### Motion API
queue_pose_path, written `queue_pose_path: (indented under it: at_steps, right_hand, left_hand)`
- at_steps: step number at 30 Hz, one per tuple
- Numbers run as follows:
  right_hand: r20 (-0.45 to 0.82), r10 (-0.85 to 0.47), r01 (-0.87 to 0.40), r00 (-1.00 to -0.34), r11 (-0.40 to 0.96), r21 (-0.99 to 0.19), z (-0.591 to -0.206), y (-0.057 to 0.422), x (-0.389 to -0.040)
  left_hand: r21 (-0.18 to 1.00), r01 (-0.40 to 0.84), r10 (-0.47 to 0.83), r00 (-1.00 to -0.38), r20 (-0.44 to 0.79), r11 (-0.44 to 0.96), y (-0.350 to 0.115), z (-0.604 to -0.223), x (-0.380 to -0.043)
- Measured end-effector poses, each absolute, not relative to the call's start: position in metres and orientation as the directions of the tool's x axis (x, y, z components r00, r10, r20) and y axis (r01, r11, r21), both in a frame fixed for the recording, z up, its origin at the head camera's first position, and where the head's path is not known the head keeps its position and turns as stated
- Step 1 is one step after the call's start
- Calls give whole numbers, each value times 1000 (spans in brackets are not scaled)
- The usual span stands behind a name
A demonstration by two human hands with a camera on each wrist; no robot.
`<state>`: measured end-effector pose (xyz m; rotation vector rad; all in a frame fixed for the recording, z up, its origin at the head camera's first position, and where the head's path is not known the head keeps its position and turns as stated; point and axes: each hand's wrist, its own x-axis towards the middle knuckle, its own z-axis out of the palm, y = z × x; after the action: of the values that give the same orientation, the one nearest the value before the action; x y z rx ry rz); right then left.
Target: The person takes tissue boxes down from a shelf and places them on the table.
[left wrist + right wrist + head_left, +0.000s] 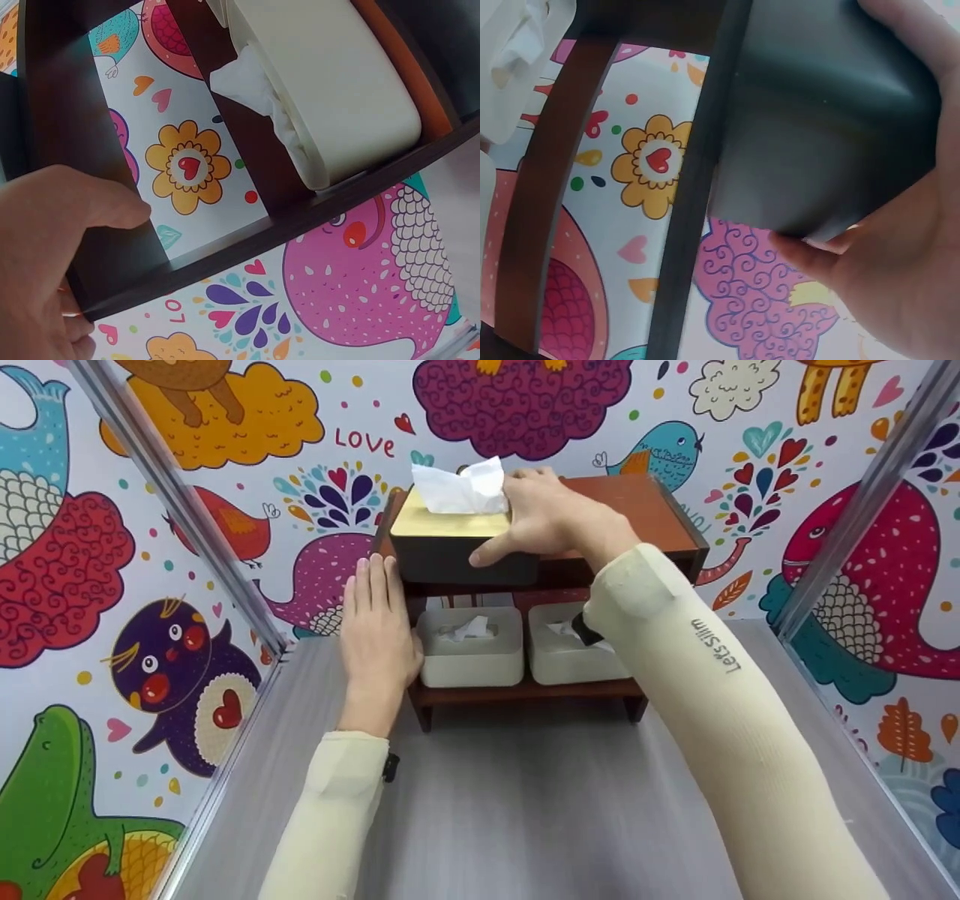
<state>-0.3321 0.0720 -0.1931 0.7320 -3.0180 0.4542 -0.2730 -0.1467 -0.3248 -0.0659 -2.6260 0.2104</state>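
Note:
A tissue box (465,561) with a gold top and black sides sits at the left of the upper board of a brown wooden shelf (651,514); a white tissue (459,489) sticks up from it. My right hand (551,519) grips this box from its right, thumb on the front face and fingers (810,255) around the back. My left hand (379,634) rests along the shelf's left side, its fingers straight and pointing away. In the left wrist view its thumb (112,204) lies by the shelf's side board.
Two cream tissue boxes, a left one (472,669) and a right one (574,669), stand side by side on the lower board, tissues poking out. The shelf stands on a grey table (495,810). Patterned walls (360,405) and metal posts (187,510) enclose it.

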Motion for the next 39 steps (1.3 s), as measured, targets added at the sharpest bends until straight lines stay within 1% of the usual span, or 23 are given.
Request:
queue_pose_path:
  at_steps: [5,9,13,17,25,30,34,39]
  right_hand:
    - [126,-470,-486,-874,838,-249,-194,77,-330]
    - [158,-476,-501,-865,826,-257,-191,84,-325]
    - [195,-488,-524,-851,813,-253,-188,91,-316]
    - [236,-517,-565,-823,792,-232,-186,96,-307]
    - [272,-576,-631,-771,747,-210,-191,113,-288]
    - [289,-619,-676,-730,716,-175,-196,122,-278]
    - [280,-645,-696,-711,701,-156,-201,127,-270]
    - [260,-669,-713,-696,686,-144,-211,133,-261]
  left_hand:
    - [-166,-2,76,-882,465,986,-146,-325,-274]
    - [-148,-2,69,-881,468,989,-145,-324,-275]
    - [-145,4,74,-873,482,989,-146,-324,-276]
    - [-152,7,83,-862,501,988,-147,-325,-276]
    - [-121,20,78,-864,497,992,-147,-326,-274]
    - [-106,22,75,-850,521,994,-147,-327,-274]
    - [-109,31,86,-836,542,994,-147,-328,-274]
    - [-114,29,85,-846,526,993,-148,-328,-274]
